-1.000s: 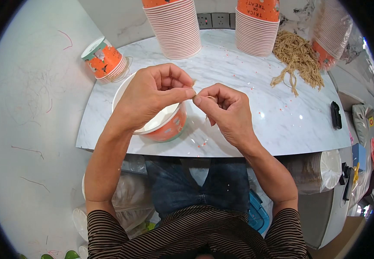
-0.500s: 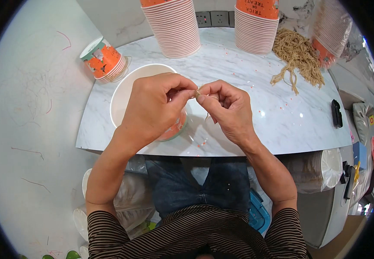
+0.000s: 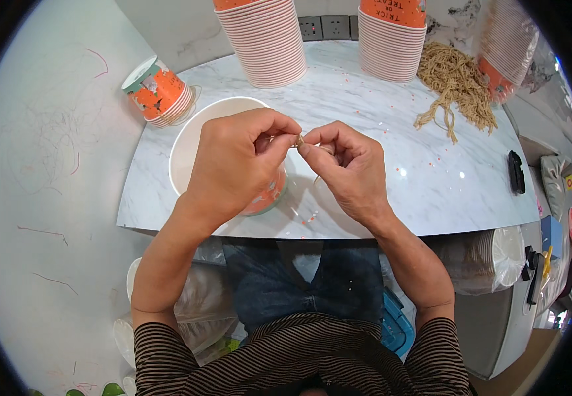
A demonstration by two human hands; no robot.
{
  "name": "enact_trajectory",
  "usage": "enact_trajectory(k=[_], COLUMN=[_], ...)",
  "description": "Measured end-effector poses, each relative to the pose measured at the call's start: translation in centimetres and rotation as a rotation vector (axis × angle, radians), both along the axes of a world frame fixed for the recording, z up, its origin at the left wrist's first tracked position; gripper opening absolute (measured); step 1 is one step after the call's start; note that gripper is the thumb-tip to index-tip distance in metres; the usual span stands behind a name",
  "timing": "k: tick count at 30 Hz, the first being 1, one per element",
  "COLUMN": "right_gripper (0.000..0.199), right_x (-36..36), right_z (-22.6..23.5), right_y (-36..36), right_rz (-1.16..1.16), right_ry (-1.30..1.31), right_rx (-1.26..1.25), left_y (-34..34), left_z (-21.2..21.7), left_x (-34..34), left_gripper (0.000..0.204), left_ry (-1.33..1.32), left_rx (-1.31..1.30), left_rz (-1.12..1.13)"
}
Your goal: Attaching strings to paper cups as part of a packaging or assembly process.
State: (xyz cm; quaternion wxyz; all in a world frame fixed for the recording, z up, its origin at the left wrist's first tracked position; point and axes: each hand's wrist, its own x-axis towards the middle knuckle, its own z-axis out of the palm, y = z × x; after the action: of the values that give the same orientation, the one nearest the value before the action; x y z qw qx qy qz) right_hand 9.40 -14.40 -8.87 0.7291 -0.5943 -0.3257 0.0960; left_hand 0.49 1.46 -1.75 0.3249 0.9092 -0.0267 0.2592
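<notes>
Left hand (image 3: 236, 155), above bucket (image 3: 181, 158), pinches tan cord (image 3: 300, 140) held between both hands; right hand (image 3: 348, 165) pinches it close by, probably to steady something so thin. Twine bundle (image 3: 454, 92) farther right on table (image 3: 418, 191), likely for easy reach.

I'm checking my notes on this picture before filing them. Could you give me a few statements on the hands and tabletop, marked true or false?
1. The left hand and right hand both pinch a piece of twine. True.
2. The right hand rests flat on the tabletop. False: it is raised, with its fingers curled.
3. The tangled heap of twine lies at the tabletop's left end. False: it lies toward the far right.
4. The left hand partly hides the large tub. True.
5. The small black item touches the large tub. False: it lies apart, near the tabletop's right edge.
</notes>
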Motion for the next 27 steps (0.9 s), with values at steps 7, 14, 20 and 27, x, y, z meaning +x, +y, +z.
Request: enact_trajectory(k=[7,14,20,27], right_gripper=[0.012,0.014,0.015,0.015], right_x=[0.4,0.6,0.6,0.3], right_z=[0.5,0.9,1.2,0.7], right_y=[-0.3,0.2,-0.1,-0.5], right_rz=[-0.014,0.067,0.040,-0.012], right_ry=[-0.089,-0.025,-0.097,-0.223], right_rx=[-0.019,0.012,-0.026,-0.067], left_y=[0.7,1.9,2.8,2.8], left_z=[0.6,2.0,1.7,1.5], left_x=[0.1,0.4,0.7,0.9], left_gripper=[0.011,0.017,0.023,0.021], left_ry=[0.122,0.427,0.478,0.434], left_rx=[-0.052,-0.388,-0.540,-0.481], left_rz=[-0.079,-0.196,-0.227,-0.200])
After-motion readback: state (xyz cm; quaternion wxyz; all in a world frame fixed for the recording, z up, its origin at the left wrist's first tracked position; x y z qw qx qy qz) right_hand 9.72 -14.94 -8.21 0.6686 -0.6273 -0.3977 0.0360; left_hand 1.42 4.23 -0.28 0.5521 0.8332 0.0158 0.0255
